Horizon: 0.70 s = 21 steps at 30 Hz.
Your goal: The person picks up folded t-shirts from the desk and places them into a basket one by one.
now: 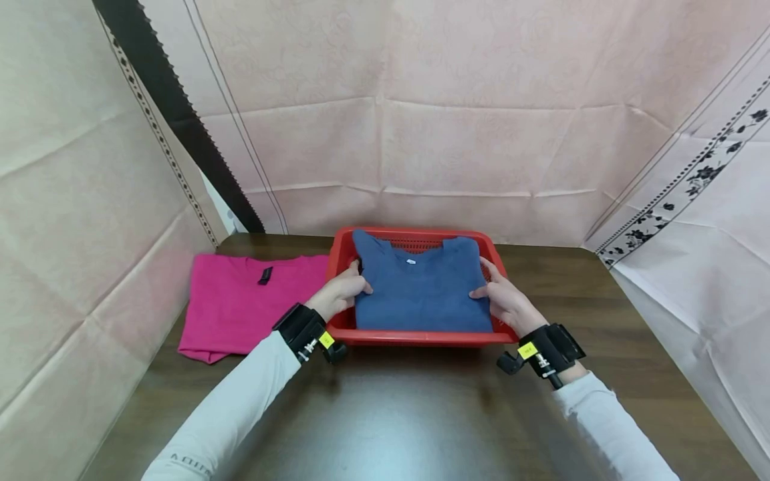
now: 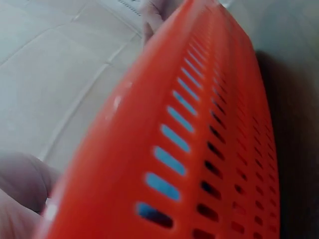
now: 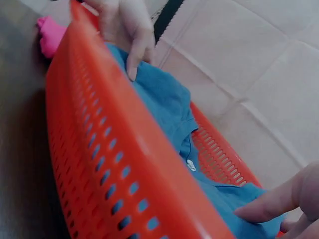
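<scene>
A folded blue T-shirt (image 1: pixel 415 294) lies in a red plastic basket (image 1: pixel 415 339), its neckline toward the far side and a small white label at the collar. My left hand (image 1: pixel 343 292) holds the shirt's left edge, thumb on top and the other fingers tucked down the side. On the opposite edge, my right hand (image 1: pixel 508 300) holds the shirt the same way, the thumb pressed on the cloth in the right wrist view. The basket's slotted wall (image 2: pixel 199 119) fills most of the left wrist view and hides much of the shirt there.
A folded pink T-shirt (image 1: pixel 252 307) with a black neck label lies on the dark wooden table (image 1: pixel 409 414), left of the basket. Pale cloth curtains (image 1: pixel 457 147) hang behind the table and at both sides.
</scene>
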### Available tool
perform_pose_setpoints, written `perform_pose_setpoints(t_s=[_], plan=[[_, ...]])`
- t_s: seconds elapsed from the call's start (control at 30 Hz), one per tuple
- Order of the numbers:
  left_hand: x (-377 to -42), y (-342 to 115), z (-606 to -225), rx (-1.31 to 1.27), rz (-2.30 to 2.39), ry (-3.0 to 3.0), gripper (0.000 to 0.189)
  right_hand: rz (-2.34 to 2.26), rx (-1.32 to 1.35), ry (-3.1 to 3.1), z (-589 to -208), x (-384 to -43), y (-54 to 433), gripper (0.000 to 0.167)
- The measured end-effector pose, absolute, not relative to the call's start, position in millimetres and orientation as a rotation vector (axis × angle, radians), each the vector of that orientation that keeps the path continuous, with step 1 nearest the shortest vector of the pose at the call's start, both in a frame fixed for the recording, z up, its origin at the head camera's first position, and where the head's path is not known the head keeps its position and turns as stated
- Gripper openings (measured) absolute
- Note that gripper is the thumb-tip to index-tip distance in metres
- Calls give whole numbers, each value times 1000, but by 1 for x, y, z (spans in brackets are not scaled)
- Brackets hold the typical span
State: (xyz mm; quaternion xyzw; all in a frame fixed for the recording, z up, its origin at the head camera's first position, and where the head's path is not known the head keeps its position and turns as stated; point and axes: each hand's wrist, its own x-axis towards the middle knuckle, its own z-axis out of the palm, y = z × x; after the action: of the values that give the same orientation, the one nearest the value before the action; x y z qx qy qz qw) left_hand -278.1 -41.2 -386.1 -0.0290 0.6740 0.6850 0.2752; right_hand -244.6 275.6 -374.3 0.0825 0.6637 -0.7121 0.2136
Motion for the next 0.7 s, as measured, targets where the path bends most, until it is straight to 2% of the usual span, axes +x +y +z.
perform_pose_setpoints(t_s=[0.1, 0.17, 0.27, 0.4, 0.7], plan=[[-272, -41, -380, 25, 1760, 2061, 96, -1801, 106, 2154, -373, -237, 275, 92], [-268, -39, -375, 192, 1603, 2333, 91, -1540, -57, 2497, -372, -231, 273, 85], [-266, -35, -369, 531, 1107, 2715, 76, -1024, -379, 2946, -372, -225, 269, 68], [-263, -30, -369, 833, 455, 2676, 68, -618, -701, 2935, -375, -224, 261, 55], [-261, -26, -382, 779, 100, 2488, 73, -513, -627, 2572, -387, -233, 255, 61]])
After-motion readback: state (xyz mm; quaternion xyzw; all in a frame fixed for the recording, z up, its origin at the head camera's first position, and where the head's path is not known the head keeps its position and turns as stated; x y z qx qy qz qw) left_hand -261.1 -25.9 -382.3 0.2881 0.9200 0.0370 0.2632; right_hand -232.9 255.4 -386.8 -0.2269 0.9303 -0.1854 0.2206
